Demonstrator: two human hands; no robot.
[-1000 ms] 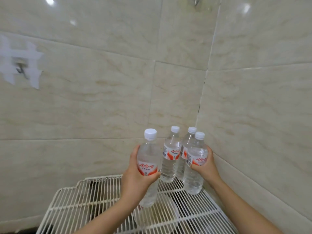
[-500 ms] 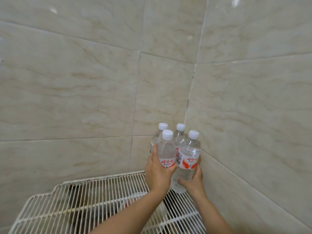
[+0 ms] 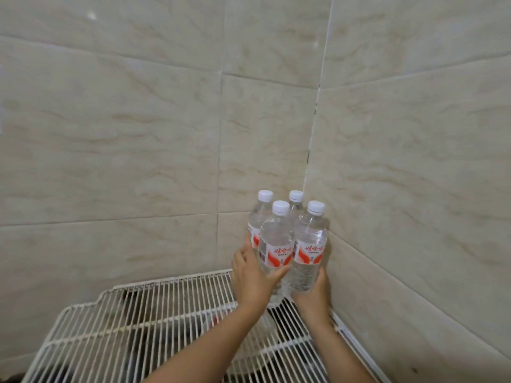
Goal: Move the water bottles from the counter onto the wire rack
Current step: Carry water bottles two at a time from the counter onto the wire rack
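Water bottles [image 3: 277, 239] on wire rack [image 3: 138, 322], seemingly between left hand [image 3: 253, 277] and right hand [image 3: 313, 288]

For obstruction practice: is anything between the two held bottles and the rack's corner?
Yes: the rear left bottle and rear right bottle stand in the wire rack corner, behind the front left bottle and front right bottle.

Quantity: four capped water bottles [image 3: 277, 244], one white wire rack [image 3: 138, 313], two hands, namely one left hand [image 3: 254, 280], one right hand [image 3: 313, 293].

Red "娃哈哈" printed on front-left bottle [image 3: 277, 251], front-right bottle [image 3: 310, 248].
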